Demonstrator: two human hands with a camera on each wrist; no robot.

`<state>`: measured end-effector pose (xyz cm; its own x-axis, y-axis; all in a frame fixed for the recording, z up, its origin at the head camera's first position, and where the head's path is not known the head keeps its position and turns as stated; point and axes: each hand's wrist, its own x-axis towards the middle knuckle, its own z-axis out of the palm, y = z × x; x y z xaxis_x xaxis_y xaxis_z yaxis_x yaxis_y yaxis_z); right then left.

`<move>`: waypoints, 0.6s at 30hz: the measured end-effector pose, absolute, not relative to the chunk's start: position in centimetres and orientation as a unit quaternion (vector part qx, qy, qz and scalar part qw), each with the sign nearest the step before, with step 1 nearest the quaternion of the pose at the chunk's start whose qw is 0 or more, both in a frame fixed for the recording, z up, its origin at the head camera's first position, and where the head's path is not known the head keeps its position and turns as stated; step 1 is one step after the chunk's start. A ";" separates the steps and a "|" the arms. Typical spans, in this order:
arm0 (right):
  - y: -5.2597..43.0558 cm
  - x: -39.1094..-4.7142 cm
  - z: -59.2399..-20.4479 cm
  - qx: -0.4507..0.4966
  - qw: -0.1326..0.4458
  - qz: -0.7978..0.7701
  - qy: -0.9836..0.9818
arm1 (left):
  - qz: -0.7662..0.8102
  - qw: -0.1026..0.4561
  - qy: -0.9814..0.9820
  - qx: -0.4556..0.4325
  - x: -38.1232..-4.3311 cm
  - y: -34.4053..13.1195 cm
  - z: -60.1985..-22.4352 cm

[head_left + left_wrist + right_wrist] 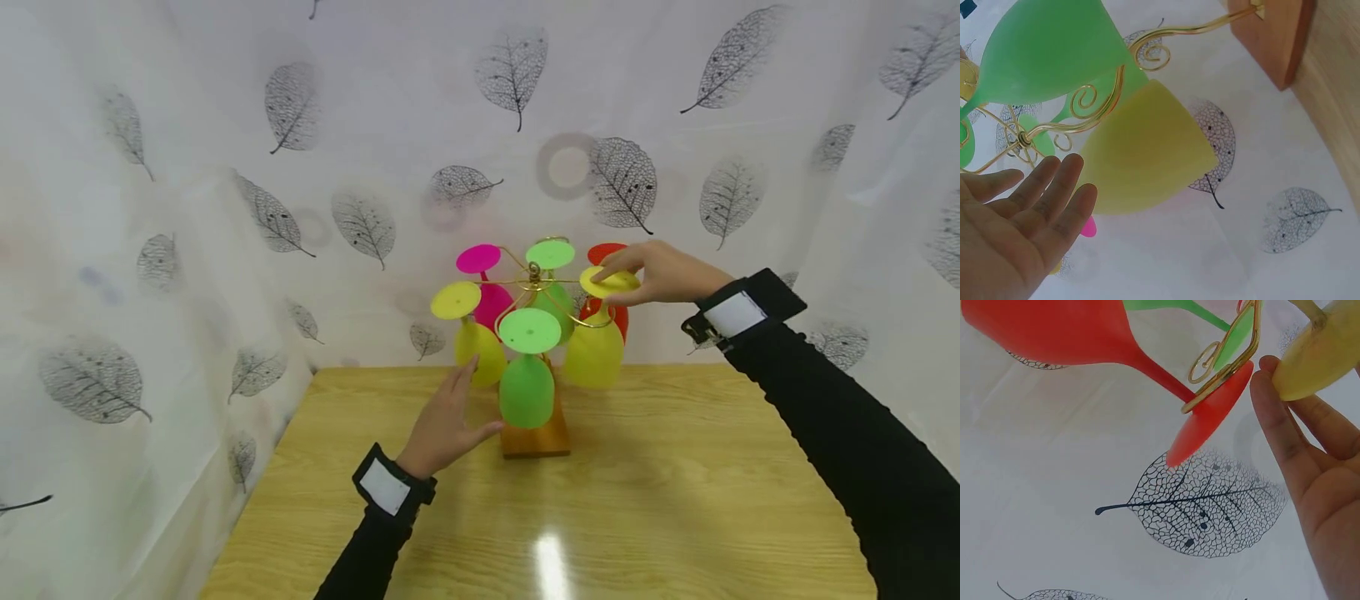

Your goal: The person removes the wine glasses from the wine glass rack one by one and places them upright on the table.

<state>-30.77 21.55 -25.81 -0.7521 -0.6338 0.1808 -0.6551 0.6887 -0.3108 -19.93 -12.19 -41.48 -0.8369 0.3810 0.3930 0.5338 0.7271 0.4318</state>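
Several colored goblets hang upside down by their feet from a gold wire rack [535, 282] on a wooden base [551, 437]. At the right, my right hand [671, 273] pinches the round foot of a yellow goblet [596, 358] between thumb and fingers. My left hand [447, 423] is beside the left yellow goblet [482, 357] and the front green goblet [527, 396], its fingers extended and gripping nothing; whether it touches either is unclear. In the right wrist view, a red goblet [1054, 331] hangs close to the pinched yellow foot [1319, 362].
A pink goblet [493, 304] and another green goblet [557, 304] hang on the rack's far side. The rack stands toward the back of a wood-grain table [675, 500]. Behind it rises a white leaf-print sheet [420, 100], which also covers the left side.
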 end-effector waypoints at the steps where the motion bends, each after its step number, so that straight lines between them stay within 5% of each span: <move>1: 21.9 -30.6 -25.8 0.351 0.034 0.182 -0.918 | -0.270 0.139 -0.920 -0.248 -19.9 -12.2 -41.5; 18: 26.5 -25.4 -26.8 0.356 0.041 0.160 -0.920 | -0.270 0.115 -0.926 -0.239 -19.6 -11.6 -41.6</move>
<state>-25.42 26.47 -26.80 -0.7432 -0.6417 0.1894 -0.6679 0.6951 -0.2660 -19.60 -11.56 -41.57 -0.8595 0.3807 0.3411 0.5044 0.7400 0.4451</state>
